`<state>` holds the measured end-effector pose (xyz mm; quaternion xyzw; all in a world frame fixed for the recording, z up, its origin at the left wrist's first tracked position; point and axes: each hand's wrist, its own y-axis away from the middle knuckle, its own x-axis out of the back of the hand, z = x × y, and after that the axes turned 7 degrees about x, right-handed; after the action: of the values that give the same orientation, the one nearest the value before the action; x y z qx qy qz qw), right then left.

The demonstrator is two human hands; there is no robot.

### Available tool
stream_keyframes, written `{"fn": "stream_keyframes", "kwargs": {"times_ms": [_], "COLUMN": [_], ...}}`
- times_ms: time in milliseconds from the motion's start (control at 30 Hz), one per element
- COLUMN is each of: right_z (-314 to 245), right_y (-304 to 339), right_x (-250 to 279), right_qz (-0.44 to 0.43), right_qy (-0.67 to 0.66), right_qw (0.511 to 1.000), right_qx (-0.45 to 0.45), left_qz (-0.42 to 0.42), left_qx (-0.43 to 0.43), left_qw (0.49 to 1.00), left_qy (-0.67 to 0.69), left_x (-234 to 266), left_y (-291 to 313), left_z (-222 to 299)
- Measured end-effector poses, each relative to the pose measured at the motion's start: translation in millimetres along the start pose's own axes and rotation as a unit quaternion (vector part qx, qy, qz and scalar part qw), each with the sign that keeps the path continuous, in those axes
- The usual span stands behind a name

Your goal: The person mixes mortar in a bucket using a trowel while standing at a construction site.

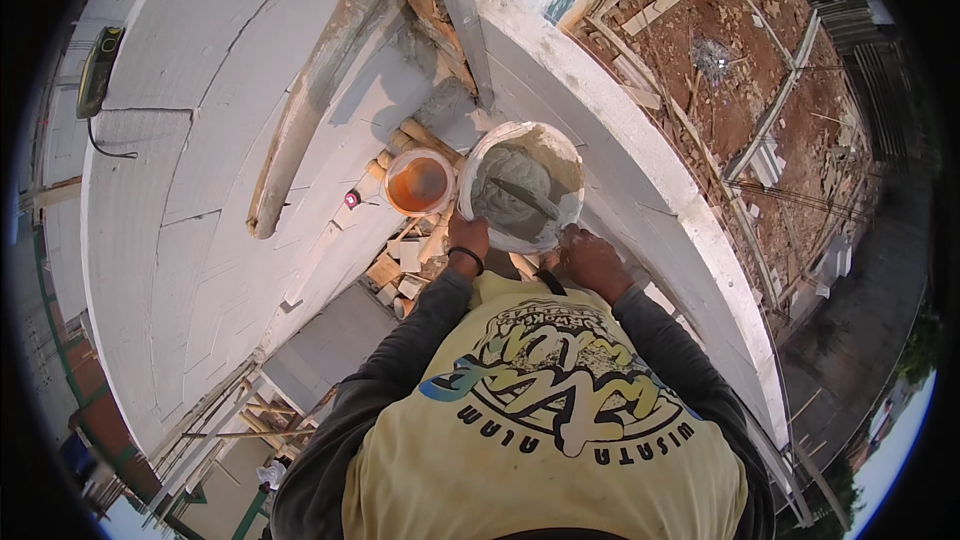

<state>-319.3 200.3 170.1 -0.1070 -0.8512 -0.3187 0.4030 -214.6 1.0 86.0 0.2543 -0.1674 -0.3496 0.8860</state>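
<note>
A pale bucket (577, 180) of wet grey mortar (508, 175) stands in front of me between the white walls. My left hand (468, 240), with a dark band at the wrist, is closed on the near left of its rim. At the near right of the rim, my right hand (592, 258) is closed, apparently around the handle of a trowel (528, 197). The trowel's blade lies in the mortar, smeared grey; its handle is mostly hidden by my fingers. Just left of the bucket sits a smaller container with orange insides (418, 183), apart from my hands.
A rough wooden pole (310, 105) slants across at upper left. A small red tape measure (352, 199) lies left of the orange container. A yellow-black tool (98, 70) rests on the left wall (150, 240). Right of the right wall's top edge (690, 195), red soil (760, 70) lies below.
</note>
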Motion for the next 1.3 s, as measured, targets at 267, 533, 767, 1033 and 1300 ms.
{"fn": "stream_keyframes", "kwargs": {"times_ms": [267, 533, 767, 1033, 1300], "right_z": [8, -32, -47, -35, -13], "right_y": [-37, -35, -35, -30, -4], "right_x": [5, 16, -8, -10, -48], "right_qz": [0.061, -0.025, 0.089, 0.139, 0.188], "right_qy": [0.037, -0.094, -0.106, -0.104, -0.138], "right_qw": [0.99, 0.995, 0.982, 0.982, 0.972], "right_qx": [-0.121, -0.032, -0.125, -0.073, -0.018], "left_qz": [-0.063, -0.12, -0.194, -0.153, -0.084], "left_qx": [-0.026, -0.017, 0.124, 0.099, 0.12], "left_qw": [0.995, 0.99, 0.973, 0.981, 0.988], "left_qy": [-0.067, -0.067, -0.02, -0.069, -0.04], "left_x": [-2, 21, 25, 18, 16], "left_y": [-33, -69, -57, -37, -7], "left_z": [14, 20, 55, 72, 45]}}
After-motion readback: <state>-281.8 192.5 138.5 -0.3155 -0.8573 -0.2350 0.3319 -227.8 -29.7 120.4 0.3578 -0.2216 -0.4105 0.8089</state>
